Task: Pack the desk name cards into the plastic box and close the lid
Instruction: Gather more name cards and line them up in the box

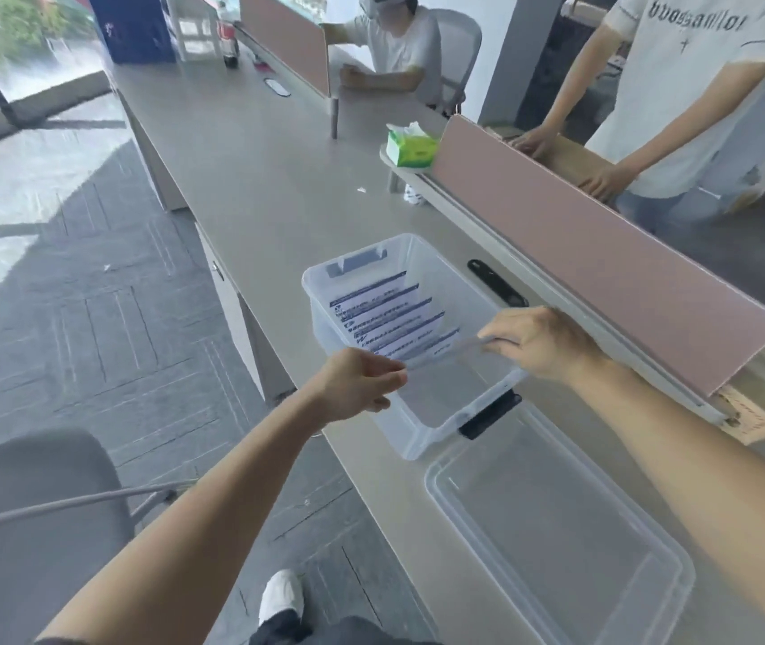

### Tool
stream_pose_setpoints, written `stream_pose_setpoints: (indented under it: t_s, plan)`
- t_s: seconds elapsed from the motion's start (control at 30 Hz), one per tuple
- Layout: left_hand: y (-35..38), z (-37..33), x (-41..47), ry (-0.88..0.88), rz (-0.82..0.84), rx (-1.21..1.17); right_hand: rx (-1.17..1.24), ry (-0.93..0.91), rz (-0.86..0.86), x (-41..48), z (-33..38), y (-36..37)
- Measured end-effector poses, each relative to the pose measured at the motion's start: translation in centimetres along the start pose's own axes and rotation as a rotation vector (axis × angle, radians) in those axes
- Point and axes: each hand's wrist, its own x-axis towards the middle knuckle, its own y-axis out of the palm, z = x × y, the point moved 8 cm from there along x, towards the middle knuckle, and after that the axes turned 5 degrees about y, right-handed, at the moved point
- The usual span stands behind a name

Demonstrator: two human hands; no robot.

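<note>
**Card held over the open box**

A clear desk name card hangs edge-on above the near half of the plastic box, stretched between two hands. The left hand pinches its left end with curled fingertips; the right hand grips its right end, fingers folded round it. Beyond the held card, a row of packed cards stands leaning in the far half of the box. A black latch sits on the box's near end. The lid lies flat on the desk just beside that end, nearer the person. A pink divider runs along the desk's right side.
</note>
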Motion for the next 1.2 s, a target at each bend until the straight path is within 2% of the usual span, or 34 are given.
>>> stream_pose_setpoints:
  t_s: [0.13,0.23,0.3,0.4,0.5,0.6,0.7,0.8,0.93,1.07,1.2]
  plan:
    - [-1.4,-0.2,3.7,-0.047,0.102,-0.067,-0.092,0.139,0.081,2.1,-1.6,0.1]
    - [-0.9,-1.5,5.1,-0.029,0.278,-0.025,-0.160,0.202,0.118,3.1,-3.5,0.7]
    - [-0.4,-2.7,6.2,0.050,0.296,0.177,-0.132,0.227,0.114,3.8,-5.2,0.7]
    - [0.7,-4.8,8.4,0.248,0.129,0.653,-0.093,0.272,0.124,5.1,-7.8,1.0]
    - [2.7,-4.5,9.6,0.169,0.053,0.978,-0.066,0.249,0.205,5.8,-8.7,3.3]
    - [5.6,-2.3,10.6,0.056,0.181,1.153,-0.049,0.223,0.393,5.8,-9.5,7.5]
    - [7.3,0.3,12.0,-0.018,0.271,1.184,-0.118,0.215,0.606,5.8,-11.1,11.6]
    - [8.1,2.1,13.1,-0.074,0.295,1.168,-0.156,0.239,0.698,5.7,-12.3,14.8]
    - [8.5,4.4,14.8,-0.126,0.309,1.139,-0.137,0.362,0.696,5.7,-13.6,17.4]
    - [7.8,6.5,16.2,-0.222,0.270,1.070,0.030,0.552,0.627,5.3,-15.6,19.2]
    - [6.0,7.5,17.0,-0.387,0.174,0.893,0.213,0.713,0.618,4.5,-17.1,20.0]
